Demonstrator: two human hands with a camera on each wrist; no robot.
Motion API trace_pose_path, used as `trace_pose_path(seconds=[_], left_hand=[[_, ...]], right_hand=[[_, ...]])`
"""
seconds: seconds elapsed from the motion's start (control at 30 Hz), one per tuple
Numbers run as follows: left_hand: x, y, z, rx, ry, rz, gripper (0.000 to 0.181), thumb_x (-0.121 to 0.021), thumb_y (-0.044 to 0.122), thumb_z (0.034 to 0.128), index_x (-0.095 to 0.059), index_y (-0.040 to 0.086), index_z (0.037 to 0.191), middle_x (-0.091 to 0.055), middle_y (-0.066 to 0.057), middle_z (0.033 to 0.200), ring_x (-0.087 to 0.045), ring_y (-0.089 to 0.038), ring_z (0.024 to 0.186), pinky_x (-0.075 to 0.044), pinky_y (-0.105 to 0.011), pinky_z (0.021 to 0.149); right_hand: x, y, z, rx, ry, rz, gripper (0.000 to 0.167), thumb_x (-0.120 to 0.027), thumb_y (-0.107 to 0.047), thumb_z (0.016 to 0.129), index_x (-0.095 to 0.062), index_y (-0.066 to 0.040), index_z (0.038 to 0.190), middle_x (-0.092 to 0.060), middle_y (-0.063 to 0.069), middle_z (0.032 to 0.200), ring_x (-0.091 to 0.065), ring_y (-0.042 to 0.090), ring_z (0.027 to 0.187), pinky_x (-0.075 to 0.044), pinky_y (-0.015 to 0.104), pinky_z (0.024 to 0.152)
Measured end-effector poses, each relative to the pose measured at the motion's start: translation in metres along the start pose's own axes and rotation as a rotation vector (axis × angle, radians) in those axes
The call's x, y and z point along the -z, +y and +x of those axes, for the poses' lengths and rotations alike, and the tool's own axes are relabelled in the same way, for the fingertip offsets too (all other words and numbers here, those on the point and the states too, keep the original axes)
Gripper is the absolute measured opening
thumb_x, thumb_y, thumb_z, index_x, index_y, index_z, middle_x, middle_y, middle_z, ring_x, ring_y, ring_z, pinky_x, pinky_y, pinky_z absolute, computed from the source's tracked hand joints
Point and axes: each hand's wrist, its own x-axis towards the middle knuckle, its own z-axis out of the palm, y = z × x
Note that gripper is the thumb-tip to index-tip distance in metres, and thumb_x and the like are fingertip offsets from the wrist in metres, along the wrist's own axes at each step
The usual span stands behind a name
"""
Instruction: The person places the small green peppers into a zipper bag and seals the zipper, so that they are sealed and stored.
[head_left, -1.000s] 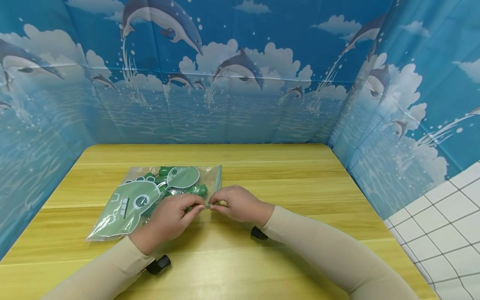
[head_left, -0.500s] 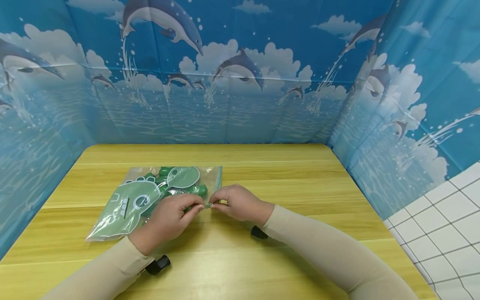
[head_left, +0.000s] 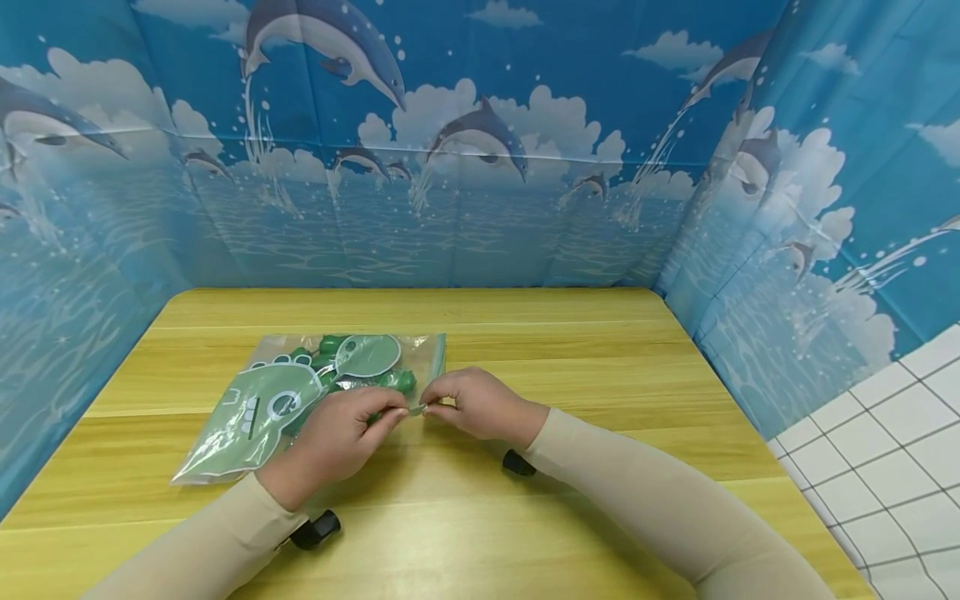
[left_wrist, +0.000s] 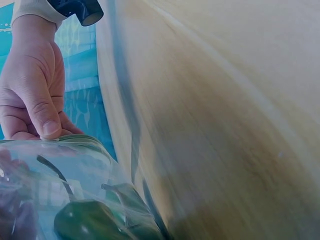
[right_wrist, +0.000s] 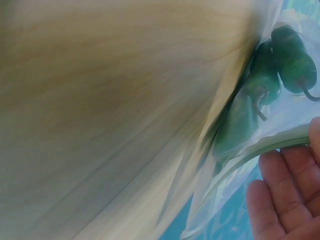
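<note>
A clear zip bag printed with a green cartoon character lies on the table, left of centre in the head view. Several green peppers show through its plastic; their stems are visible in the right wrist view, among them one pepper. My left hand pinches the bag's zip edge at its near corner between thumb and fingers. Close beside it, my right hand pinches the same edge. The green zip strip bends along the fingers in the right wrist view. Part of the bag is hidden behind my left hand.
The yellow wood-grain table stretches around the bag. Dolphin-print curtains stand along its back and sides. Black wrist devices sit under both forearms, the left device and the right device. White tiles lie beyond the right edge.
My right hand has shifted very slightly up and to the right along the bag's edge. The left hand keeps its pinch, and the bag has barely moved.
</note>
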Motion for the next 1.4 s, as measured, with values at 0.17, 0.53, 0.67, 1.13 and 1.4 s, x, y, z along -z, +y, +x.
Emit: trace_pose_path(seconds=[0.17,0.53,0.67,1.13,1.4], left_hand=[[0.001,0.0,0.0,0.006,-0.006,-0.003,0.006,-0.072,0.016,0.0994,-0.077,0.018,0.101,-0.078,0.007,0.098,-0.067,-0.005,0.083,-0.059,-0.031,0.073],[0.004,-0.001,0.002,-0.015,0.008,0.005,0.007,-0.073,0.013,0.0983,-0.078,0.017,0.101,-0.078,0.008,0.097,-0.065,-0.003,0.08,-0.058,-0.03,0.071],[0.005,-0.001,0.003,-0.025,0.016,0.002,0.007,-0.072,0.013,0.0987,-0.078,0.017,0.101,-0.078,0.007,0.097,-0.066,-0.004,0.081,-0.058,-0.03,0.071],[0.01,0.0,0.005,-0.034,0.033,-0.024,0.007,-0.072,0.013,0.0995,-0.078,0.017,0.101,-0.077,0.009,0.095,-0.061,-0.001,0.078,-0.056,-0.029,0.069],[0.014,0.001,0.006,-0.019,0.021,-0.039,0.01,-0.072,0.011,0.0989,-0.077,0.019,0.101,-0.076,0.01,0.094,-0.057,0.001,0.074,-0.052,-0.027,0.065]], right_hand=[[0.0,0.002,0.0,0.004,0.006,0.007,0.012,-0.072,-0.018,0.101,-0.08,-0.015,0.109,-0.08,-0.002,0.109,-0.074,0.01,0.097,-0.063,0.033,0.086],[0.0,0.005,0.001,-0.01,0.009,0.016,0.013,-0.072,-0.018,0.1,-0.08,-0.015,0.11,-0.08,-0.002,0.11,-0.075,0.01,0.099,-0.062,0.032,0.087],[0.0,0.006,0.001,-0.02,0.007,0.027,0.013,-0.072,-0.018,0.101,-0.08,-0.015,0.111,-0.08,-0.002,0.11,-0.075,0.012,0.1,-0.063,0.036,0.089],[0.001,0.011,0.003,-0.054,0.013,0.006,0.011,-0.074,-0.017,0.099,-0.08,-0.016,0.109,-0.079,-0.005,0.105,-0.073,0.009,0.094,-0.059,0.026,0.083],[0.0,0.015,0.003,-0.092,0.004,0.001,0.011,-0.073,-0.02,0.1,-0.079,-0.018,0.109,-0.079,-0.006,0.106,-0.072,0.009,0.094,-0.059,0.027,0.084]])
